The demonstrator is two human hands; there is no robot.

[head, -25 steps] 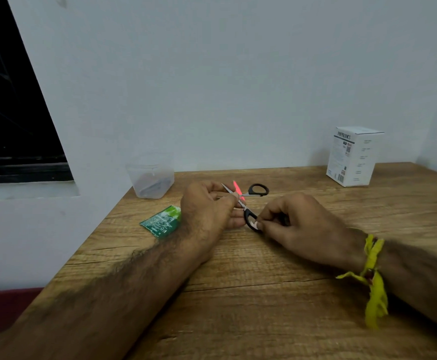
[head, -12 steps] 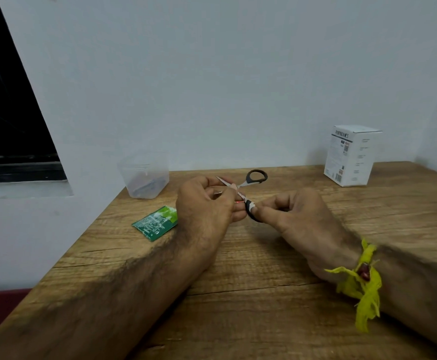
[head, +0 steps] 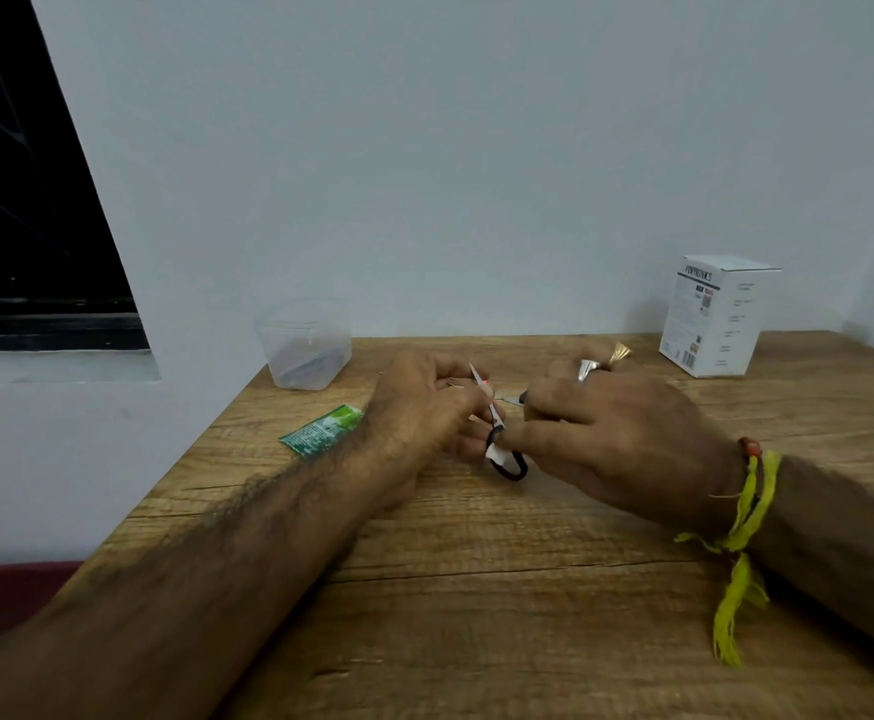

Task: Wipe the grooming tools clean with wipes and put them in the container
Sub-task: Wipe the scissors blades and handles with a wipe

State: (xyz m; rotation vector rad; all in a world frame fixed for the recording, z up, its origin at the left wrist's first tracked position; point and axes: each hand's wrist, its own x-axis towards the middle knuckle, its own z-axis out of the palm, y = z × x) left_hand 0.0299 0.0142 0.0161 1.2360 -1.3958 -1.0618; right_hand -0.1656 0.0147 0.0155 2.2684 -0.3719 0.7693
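Head view. Wooden counter (head: 476,589) set against a pale wall; both forearms reach in from the near edge and meet mid-counter.

Left hand (head: 419,407): fingers curled, gripping the blade end of a small pair of scissors (head: 494,423). One blade tip pokes up past the fingers, with a small red spot on it. The scissors are held just above the counter, blades angled up and toward the far edge, one black handle loop hanging lowest, toward the near edge.

Right hand (head: 606,433): fingers curled around the handle end of the scissors; a small white scrap, apparently a wipe (head: 494,453), shows at the lower handle loop between the two hands. Which hand pinches the wipe: cannot tell. Two rings on the right fingers; yellow thread band (head: 741,532) tied at the right wrist.

Clear plastic container (head: 304,345) stands at the far left corner of the counter, against the wall; something dark lies in its bottom, not identifiable. Green wipe sachet (head: 321,431) lies flat near the left edge, between the container and the left forearm, just beside the left wrist.

White printed box (head: 715,314) stands upright near the far right corner, well apart from the hands.

Dark window (head: 35,200) in the wall, left of the counter.
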